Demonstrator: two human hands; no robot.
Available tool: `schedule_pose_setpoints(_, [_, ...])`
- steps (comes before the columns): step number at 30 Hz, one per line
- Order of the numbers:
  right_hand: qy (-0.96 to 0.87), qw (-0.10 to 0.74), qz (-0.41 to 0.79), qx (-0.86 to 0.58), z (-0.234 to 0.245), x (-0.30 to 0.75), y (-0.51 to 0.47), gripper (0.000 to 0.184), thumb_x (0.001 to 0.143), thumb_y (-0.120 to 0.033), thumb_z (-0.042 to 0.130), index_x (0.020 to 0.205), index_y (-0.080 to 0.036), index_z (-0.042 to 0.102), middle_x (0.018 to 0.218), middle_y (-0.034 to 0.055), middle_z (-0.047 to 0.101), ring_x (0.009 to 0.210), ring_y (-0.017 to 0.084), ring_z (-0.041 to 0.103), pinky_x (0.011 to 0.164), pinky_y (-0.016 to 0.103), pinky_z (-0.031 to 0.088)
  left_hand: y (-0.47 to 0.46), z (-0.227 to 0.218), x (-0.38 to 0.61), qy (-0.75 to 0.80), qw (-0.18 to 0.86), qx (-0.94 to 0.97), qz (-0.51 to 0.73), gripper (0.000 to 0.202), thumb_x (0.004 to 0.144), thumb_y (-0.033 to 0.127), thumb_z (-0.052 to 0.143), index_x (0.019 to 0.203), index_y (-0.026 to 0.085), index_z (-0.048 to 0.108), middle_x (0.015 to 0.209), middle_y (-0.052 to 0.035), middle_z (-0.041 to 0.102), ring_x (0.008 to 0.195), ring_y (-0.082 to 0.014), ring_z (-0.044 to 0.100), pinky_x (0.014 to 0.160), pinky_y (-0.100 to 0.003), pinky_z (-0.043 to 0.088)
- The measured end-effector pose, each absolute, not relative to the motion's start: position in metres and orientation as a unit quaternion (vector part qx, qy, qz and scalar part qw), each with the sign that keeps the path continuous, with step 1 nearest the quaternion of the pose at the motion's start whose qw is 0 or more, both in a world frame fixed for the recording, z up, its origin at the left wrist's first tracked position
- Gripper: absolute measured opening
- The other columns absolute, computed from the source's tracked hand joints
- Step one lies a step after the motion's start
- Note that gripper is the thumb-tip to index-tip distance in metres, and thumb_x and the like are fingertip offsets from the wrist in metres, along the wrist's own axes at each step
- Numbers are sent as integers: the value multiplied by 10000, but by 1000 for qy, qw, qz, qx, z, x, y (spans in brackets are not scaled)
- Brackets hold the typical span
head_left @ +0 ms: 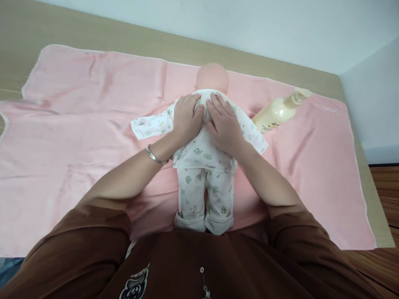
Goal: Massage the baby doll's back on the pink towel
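Observation:
A baby doll (212,77) lies stretched out with its bald head away from me and no face showing. It wears a white printed top (202,153) and matching trousers (193,191) with turned-up leg ends. My left hand (187,118) rests on the left side of its upper body near the shoulder, thumb apart from the fingers. On the other side, my right hand (223,124) lies flat on the top, fingers stretched toward the head. Both palms are hidden against the cloth. The doll's sleeves spread out to either side.
Under the doll is a pink blanket (93,145) with folds, spread over a wooden table (124,35). A pale yellow pump bottle (277,113) lies on its side to the right of the doll. Behind the table stands a white wall (249,29).

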State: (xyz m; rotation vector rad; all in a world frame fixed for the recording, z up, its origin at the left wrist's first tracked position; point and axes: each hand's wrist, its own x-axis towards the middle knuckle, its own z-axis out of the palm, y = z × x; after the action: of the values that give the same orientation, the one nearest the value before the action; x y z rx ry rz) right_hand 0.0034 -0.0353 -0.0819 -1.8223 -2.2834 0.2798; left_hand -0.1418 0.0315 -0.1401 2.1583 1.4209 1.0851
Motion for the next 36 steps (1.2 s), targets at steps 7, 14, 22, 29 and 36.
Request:
schedule_pose_setpoints(7, [-706, 118, 88, -693, -82, 14, -27, 729, 1088, -412, 346, 1668, 25, 283, 1776, 243, 276, 1695, 354, 250, 1408, 585, 209, 30, -136, -142, 507, 164, 760, 372, 401, 993, 222, 438, 1303, 138, 678, 1361, -144, 741, 1300, -295, 662, 1215, -490, 479])
schedule_pose_setpoints(14, [-786, 94, 53, -609, -77, -15, -60, 651, 1052, -241, 348, 1671, -37, 345, 1795, 172, 275, 1715, 337, 183, 1440, 522, 138, 32, -140, -143, 507, 182, 762, 358, 373, 1076, 327, 387, 1319, 196, 638, 1377, -149, 706, 1341, -307, 638, 1227, -509, 451])
schedule_pose_setpoints(22, [-688, 127, 109, -706, -85, 18, -15, 691, 1084, -369, 323, 1666, 3, 314, 1793, 192, 265, 1710, 317, 210, 1427, 513, 172, 23, -111, -139, 532, 127, 804, 232, 372, 1078, 278, 378, 1300, 103, 620, 1341, -225, 688, 1322, -370, 630, 1193, -551, 469])
schedule_pose_setpoints(29, [-695, 113, 92, -704, -86, 24, -12, 701, 1105, -436, 309, 1621, 34, 380, 1743, 252, 350, 1677, 361, 294, 1401, 530, 235, -8, -90, -137, 491, 109, 838, 211, 409, 1038, 214, 401, 1335, 68, 641, 1436, -257, 651, 1425, -412, 578, 1240, -585, 455])
schedule_pose_setpoints(36, [-716, 96, 58, -689, -80, 17, -27, 689, 1101, -382, 327, 1598, 91, 386, 1696, 331, 384, 1638, 396, 371, 1359, 592, 319, -8, -90, -139, 466, 147, 851, 193, 463, 1017, 174, 395, 1404, 6, 587, 1534, -283, 572, 1572, -421, 448, 1338, -592, 350])
